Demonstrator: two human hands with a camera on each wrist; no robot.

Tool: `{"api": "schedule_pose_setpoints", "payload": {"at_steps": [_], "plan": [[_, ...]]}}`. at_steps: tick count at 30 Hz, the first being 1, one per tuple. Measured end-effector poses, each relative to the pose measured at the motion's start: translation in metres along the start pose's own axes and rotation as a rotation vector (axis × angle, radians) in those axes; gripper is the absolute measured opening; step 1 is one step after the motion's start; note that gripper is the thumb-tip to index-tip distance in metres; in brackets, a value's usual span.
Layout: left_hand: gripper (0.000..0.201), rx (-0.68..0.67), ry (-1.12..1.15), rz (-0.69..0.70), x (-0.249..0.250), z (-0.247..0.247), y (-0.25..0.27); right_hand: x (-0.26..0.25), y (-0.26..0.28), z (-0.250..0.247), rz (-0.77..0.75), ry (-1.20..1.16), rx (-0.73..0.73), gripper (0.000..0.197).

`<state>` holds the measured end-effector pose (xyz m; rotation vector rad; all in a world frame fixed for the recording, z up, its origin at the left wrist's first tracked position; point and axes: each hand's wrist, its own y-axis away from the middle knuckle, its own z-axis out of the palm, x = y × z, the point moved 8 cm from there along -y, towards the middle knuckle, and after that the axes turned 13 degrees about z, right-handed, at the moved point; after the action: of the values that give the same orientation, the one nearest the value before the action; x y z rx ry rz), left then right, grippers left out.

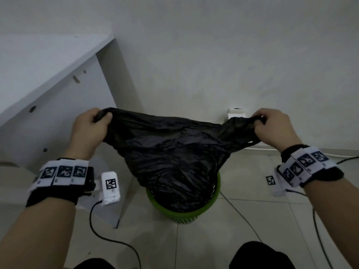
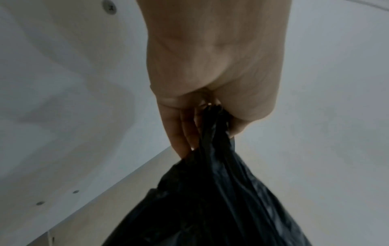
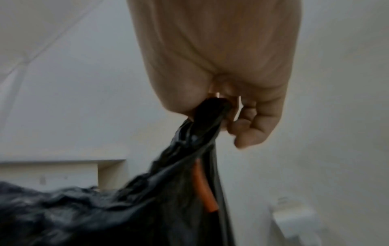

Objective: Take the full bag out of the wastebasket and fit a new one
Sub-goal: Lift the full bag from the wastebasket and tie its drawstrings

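Observation:
A black plastic bag [image 1: 171, 150] bulges above a green mesh wastebasket [image 1: 186, 213] on the tiled floor, its lower part still inside the rim. My left hand [image 1: 91, 123] grips the bag's left handle, bunched in the fist [image 2: 210, 119]. My right hand [image 1: 270, 125] grips the right handle [image 3: 212, 113] the same way. The top of the bag is stretched taut between the two hands. An orange piece [image 3: 204, 188] shows inside the bag's mouth in the right wrist view. The basket's inside is hidden by the bag.
A white desk [image 1: 48, 61] with a side panel stands at the left, close to the basket. A white wall outlet block [image 1: 236, 113] sits behind. Cables [image 1: 108, 235] run over the floor tiles, and a white tagged device [image 1: 110, 188] lies by the desk leg.

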<state>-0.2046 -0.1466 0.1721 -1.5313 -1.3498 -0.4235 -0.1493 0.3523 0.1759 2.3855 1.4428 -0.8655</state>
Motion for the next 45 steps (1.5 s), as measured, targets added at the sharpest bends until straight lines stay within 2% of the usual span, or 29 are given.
{"api": "schedule_pose_setpoints", "payload": {"at_steps": [1, 2, 4, 5, 6, 8, 10, 11, 14, 17, 21, 23, 25, 27, 29, 30, 34, 36, 38, 40, 42, 45], "plan": [[0.049, 0.009, 0.013, -0.013, 0.003, 0.001, 0.0, 0.007, 0.002, 0.003, 0.069, -0.095, -0.007, 0.014], [0.049, -0.013, 0.005, -0.015, 0.007, 0.005, 0.002, 0.017, 0.007, 0.017, 0.194, -0.2, -0.109, 0.019], [0.042, -0.06, 0.02, 0.006, 0.019, 0.016, 0.006, 0.037, 0.03, 0.058, 0.51, -0.355, -0.458, 0.036], [0.037, -0.081, 0.048, 0.012, 0.023, 0.022, 0.008, 0.038, 0.042, 0.071, 0.596, -0.394, -0.597, 0.036], [0.035, -0.099, 0.074, 0.018, 0.028, 0.026, 0.01, 0.036, 0.046, 0.075, 0.621, -0.457, -0.66, 0.029], [0.035, -0.116, 0.11, 0.037, 0.035, 0.03, 0.009, 0.029, 0.035, 0.066, 0.617, -0.673, -0.585, 0.015], [0.04, -0.099, 0.128, 0.06, 0.041, 0.029, 0.007, 0.024, 0.019, 0.047, 0.604, -0.825, -0.451, 0.017], [0.04, -0.093, 0.129, 0.065, 0.042, 0.027, 0.006, 0.022, 0.015, 0.039, 0.585, -0.818, -0.42, 0.018], [0.039, -0.104, 0.151, 0.041, 0.042, 0.023, 0.004, 0.011, 0.016, 0.024, 0.477, -0.524, -0.523, 0.025], [0.038, -0.11, 0.196, 0.009, 0.039, 0.024, 0.002, -0.002, 0.018, 0.004, 0.29, -0.217, -0.611, 0.021], [0.024, -0.064, 0.253, -0.042, 0.039, 0.029, 0.0, -0.008, 0.011, -0.027, 0.036, 0.588, -0.364, 0.015], [0.026, -0.055, 0.295, -0.064, 0.039, 0.034, 0.003, -0.002, 0.008, -0.037, 0.054, 0.718, -0.308, 0.02], [0.024, -0.061, 0.311, -0.077, 0.039, 0.039, 0.003, 0.007, 0.005, -0.042, 0.139, 0.705, -0.34, 0.041], [0.02, -0.062, 0.289, -0.057, 0.04, 0.042, 0.002, 0.009, 0.009, -0.043, 0.214, 0.535, -0.471, 0.045], [0.017, -0.062, 0.269, -0.017, 0.041, 0.044, 0.001, -0.003, 0.017, -0.052, 0.25, 0.17, -0.592, 0.027], [0.017, -0.066, 0.262, -0.005, 0.042, 0.044, 0.001, -0.015, 0.018, -0.062, 0.229, 0.007, -0.597, 0.02], [0.012, -0.137, 0.248, -0.01, 0.053, 0.053, 0.005, -0.069, 0.009, -0.115, 0.041, -0.457, -0.353, 0.033], [0.017, -0.168, 0.247, -0.02, 0.052, 0.057, 0.006, -0.101, 0.013, -0.134, -0.073, -0.711, -0.277, 0.034], [0.02, -0.214, 0.257, -0.04, 0.054, 0.062, 0.009, -0.124, 0.019, -0.136, -0.142, -0.963, -0.27, 0.031], [0.032, -0.265, 0.209, -0.036, 0.058, 0.065, 0.012, -0.134, 0.025, -0.111, -0.104, -1.151, -0.333, 0.029], [0.047, -0.319, 0.13, -0.012, 0.064, 0.064, 0.016, -0.137, 0.032, -0.067, -0.003, -1.14, -0.387, 0.028], [0.034, -0.392, 0.04, -0.042, 0.054, 0.06, 0.017, -0.128, 0.042, -0.006, 0.088, -0.853, -0.385, 0.026]]}}
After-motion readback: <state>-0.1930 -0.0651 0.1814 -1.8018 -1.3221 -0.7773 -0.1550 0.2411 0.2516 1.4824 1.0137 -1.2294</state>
